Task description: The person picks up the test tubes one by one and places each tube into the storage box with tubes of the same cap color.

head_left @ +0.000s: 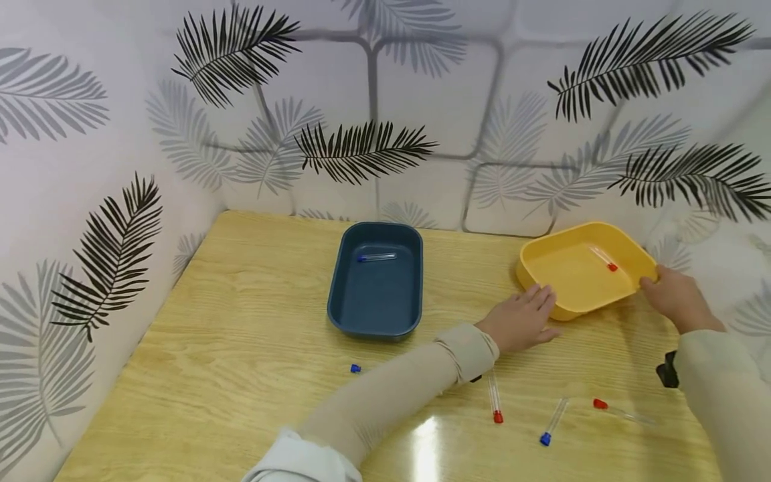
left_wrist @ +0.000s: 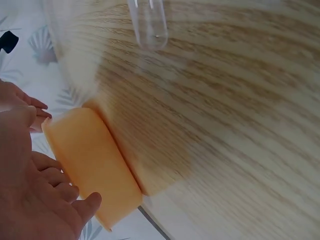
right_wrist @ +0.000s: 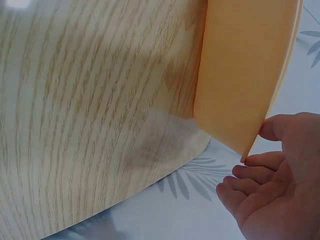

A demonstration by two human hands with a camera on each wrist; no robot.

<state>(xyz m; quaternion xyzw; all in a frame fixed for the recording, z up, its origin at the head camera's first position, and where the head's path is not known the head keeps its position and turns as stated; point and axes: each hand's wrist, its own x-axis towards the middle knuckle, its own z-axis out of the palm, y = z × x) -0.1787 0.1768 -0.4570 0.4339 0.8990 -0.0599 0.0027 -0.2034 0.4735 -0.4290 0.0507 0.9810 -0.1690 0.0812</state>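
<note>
On the table (head_left: 211,321) I see one yellow tray (head_left: 569,271) pointing lengthwise toward two o'clock, right hand (head_left: 679,296) pinching, left hand (head_left: 521,320) straight-fingered; five tubes (head_left: 555,420).

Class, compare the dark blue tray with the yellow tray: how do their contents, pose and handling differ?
The blue tray holds a blue-capped tube; the yellow tray holds a red-capped tube.
The blue tray's long sides run front to back, while the yellow tray lies slantwise.
The blue tray is untouched, but the right hand pinches the yellow tray's rim and the left hand is at its near side.
Both are open-topped with rounded corners.
</note>
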